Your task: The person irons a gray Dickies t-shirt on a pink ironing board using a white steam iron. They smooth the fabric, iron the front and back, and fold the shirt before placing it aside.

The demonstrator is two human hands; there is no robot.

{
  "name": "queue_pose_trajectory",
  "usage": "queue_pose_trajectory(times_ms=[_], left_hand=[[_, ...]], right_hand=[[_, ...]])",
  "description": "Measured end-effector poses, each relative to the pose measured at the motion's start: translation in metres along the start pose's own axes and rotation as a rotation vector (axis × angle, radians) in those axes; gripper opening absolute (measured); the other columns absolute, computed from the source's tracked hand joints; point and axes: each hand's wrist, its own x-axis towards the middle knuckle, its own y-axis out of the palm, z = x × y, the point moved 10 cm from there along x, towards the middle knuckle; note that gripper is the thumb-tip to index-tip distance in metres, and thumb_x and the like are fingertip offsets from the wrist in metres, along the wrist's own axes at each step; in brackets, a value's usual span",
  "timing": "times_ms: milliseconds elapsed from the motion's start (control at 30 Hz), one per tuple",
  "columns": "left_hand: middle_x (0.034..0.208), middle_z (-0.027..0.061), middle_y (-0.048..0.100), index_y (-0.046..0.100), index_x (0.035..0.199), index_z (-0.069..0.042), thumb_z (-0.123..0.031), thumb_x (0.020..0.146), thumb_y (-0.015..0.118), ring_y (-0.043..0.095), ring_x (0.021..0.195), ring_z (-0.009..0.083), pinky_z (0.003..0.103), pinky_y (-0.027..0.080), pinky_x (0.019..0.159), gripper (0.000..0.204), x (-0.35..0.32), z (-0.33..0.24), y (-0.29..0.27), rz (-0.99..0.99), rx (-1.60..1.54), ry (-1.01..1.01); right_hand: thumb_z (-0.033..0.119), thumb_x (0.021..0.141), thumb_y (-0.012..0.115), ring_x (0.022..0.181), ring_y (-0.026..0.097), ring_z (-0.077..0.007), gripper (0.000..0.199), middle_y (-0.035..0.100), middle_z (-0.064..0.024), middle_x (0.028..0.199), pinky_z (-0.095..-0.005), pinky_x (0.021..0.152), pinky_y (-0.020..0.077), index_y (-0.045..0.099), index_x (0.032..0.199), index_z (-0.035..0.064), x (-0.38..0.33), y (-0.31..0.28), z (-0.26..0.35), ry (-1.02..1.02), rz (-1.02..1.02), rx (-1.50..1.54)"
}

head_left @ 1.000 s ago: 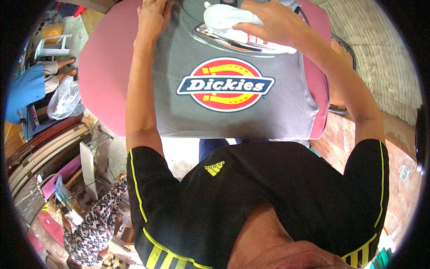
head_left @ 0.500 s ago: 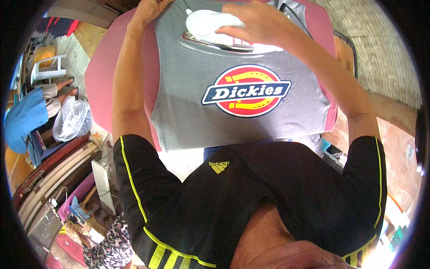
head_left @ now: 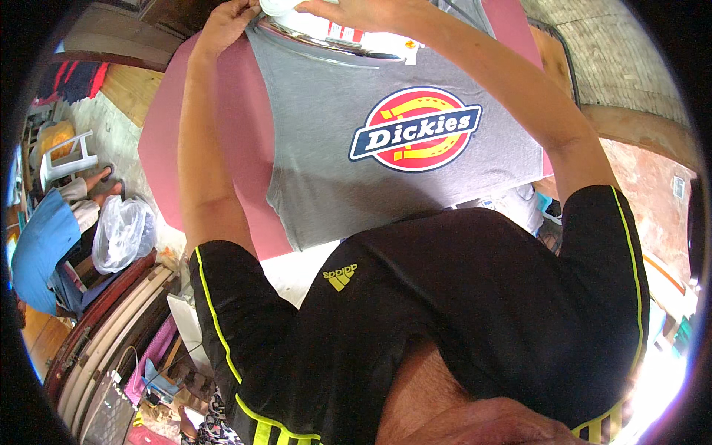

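A grey sleeveless shirt [head_left: 311,141] lies spread on a pink-covered board [head_left: 178,141], with a round red, yellow and blue print facing up. On its far part rests a white and chrome clothes iron [head_left: 308,38], partly cut off by the upper edge. My right hand [head_left: 363,13] is closed on the top of the iron; some of its fingers are out of view. My left hand [head_left: 225,28] pinches the shirt's far left corner, right beside the iron's tip.
A dark cord [head_left: 461,11] runs behind my right forearm. Left on the floor are a white stool [head_left: 68,159], a clear plastic bag [head_left: 124,233] and a person in blue [head_left: 44,241]. Long curved boards [head_left: 111,319] lie at lower left. A woven mat-like surface [head_left: 623,59] is at far right.
The iron and my right hand have slid left and farther away, up to my left hand. The shirt appears turned slightly as the view shifted.
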Motion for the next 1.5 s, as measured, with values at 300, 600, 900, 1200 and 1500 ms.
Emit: queue_pose_trajectory(times_ms=[300,600,900,1200,1500], left_hand=[[0.074,-0.0011,0.059,0.064,0.088,-0.004,-0.011,0.096,0.058,0.054,0.068,0.0103,0.028,0.045,0.063,0.012,-0.007,0.006,-0.009,-0.147,0.004,-0.074],[0.073,-0.0025,0.054,0.061,0.085,-0.007,-0.015,0.096,0.058,0.05,0.071,0.0097,0.028,0.043,0.066,0.015,-0.006,-0.003,-0.016,-0.237,0.292,0.001],[0.072,-0.0065,0.051,0.061,0.083,-0.009,-0.016,0.097,0.062,0.045,0.069,0.0059,0.025,0.04,0.062,0.016,-0.004,0.01,-0.019,-0.265,0.144,0.007],[0.081,-0.0045,0.062,0.065,0.088,-0.009,-0.015,0.096,0.067,0.057,0.073,0.0085,0.025,0.048,0.068,0.01,-0.023,0.04,-0.033,-0.196,-0.028,-0.002],[0.092,-0.0035,0.07,0.071,0.108,-0.008,-0.007,0.098,0.058,0.062,0.076,0.0084,0.025,0.05,0.067,0.017,-0.016,0.003,-0.006,-0.178,-0.218,-0.191]], right_hand=[[0.04,0.091,0.064,0.092,0.066,-0.0464,0.043,0.068,-0.0277,0.098,-0.0513,0.082,0.0521,0.063,0.107,0.0001,-0.02,0.009,-0.021,-0.221,0.216,-0.063],[0.034,0.087,0.073,0.076,0.068,-0.0405,0.036,0.068,-0.0203,0.08,-0.046,0.065,0.0525,0.06,0.102,0.0037,-0.085,-0.027,-0.055,-0.551,0.134,-0.03],[0.036,0.088,0.071,0.077,0.068,-0.0404,0.034,0.069,-0.019,0.083,-0.0464,0.068,0.0522,0.063,0.099,0.0051,-0.083,-0.026,-0.053,-0.472,0.199,-0.033],[0.041,0.094,0.058,0.092,0.066,-0.0462,0.049,0.067,-0.0318,0.096,-0.0534,0.082,0.0511,0.062,0.105,-0.0061,-0.045,0.016,0.026,-0.276,0.149,0.049],[0.037,0.095,0.053,0.095,0.063,-0.0501,0.046,0.064,-0.0353,0.096,-0.0546,0.081,0.0481,0.059,0.1,-0.0083,0.011,0.021,0.002,-0.093,-0.09,0.194]])
